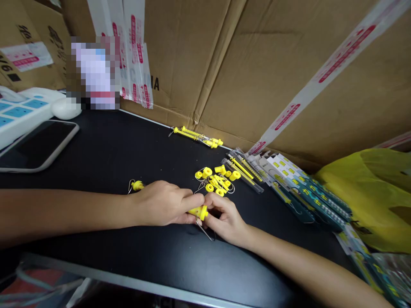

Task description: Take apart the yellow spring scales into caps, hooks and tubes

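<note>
My left hand (162,203) and my right hand (224,217) meet over the black table (105,149), both closed on one small yellow plastic piece (199,211). A thin bent wire (205,231) hangs below it. Just behind the fingers lies a loose pile of yellow rings and wire clips (215,179). Another yellow piece with a wire loop (136,185) lies behind my left wrist.
Finished yellow rods (196,136) lie by the cardboard wall. Clear tubes with yellow rods (242,170) and printed dark-green packing cards (305,188) fan out at right, beside a yellow plastic bag (369,192). A phone (38,145) and a white device (22,109) sit far left.
</note>
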Motion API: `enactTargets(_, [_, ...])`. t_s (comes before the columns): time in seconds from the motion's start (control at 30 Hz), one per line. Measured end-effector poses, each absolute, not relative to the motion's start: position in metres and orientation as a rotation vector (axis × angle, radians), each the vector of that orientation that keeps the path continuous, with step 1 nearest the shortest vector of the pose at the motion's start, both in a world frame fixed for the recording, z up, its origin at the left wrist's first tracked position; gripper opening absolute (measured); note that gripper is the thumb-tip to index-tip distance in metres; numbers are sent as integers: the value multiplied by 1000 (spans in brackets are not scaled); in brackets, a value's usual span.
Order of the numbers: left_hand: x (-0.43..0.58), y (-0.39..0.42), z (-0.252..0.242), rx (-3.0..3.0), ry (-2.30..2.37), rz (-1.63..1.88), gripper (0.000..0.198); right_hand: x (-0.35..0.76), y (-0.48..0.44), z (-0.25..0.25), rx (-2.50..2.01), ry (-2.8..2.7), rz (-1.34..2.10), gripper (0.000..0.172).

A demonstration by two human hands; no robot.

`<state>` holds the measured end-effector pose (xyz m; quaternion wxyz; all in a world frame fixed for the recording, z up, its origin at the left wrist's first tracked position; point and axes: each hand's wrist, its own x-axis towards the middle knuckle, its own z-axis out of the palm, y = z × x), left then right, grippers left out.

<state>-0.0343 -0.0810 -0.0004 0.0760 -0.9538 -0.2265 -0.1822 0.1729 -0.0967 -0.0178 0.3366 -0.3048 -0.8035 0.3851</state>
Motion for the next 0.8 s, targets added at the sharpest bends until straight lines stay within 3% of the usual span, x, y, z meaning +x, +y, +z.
enactTargets(0.27, [-30, -79, 6, -2850, -619, -554, 11, 172, -97, -17, -802, -2105, 1000, 13])
enactTargets(0.43, [-29, -78, 6, -2870, -644, -517, 15, 174, -95, -17, -753, -2172, 984, 14])
enactTargets(0.67, [-32, -75, 8, -2885, -642, -507, 13, 174, -91, -19, -763, -1983, 1391, 20])
enactTargets(0.8, [-32, -74, 8, -2905, -659, -510, 14, 174, -91, -22, -774, -1951, 1387, 18])
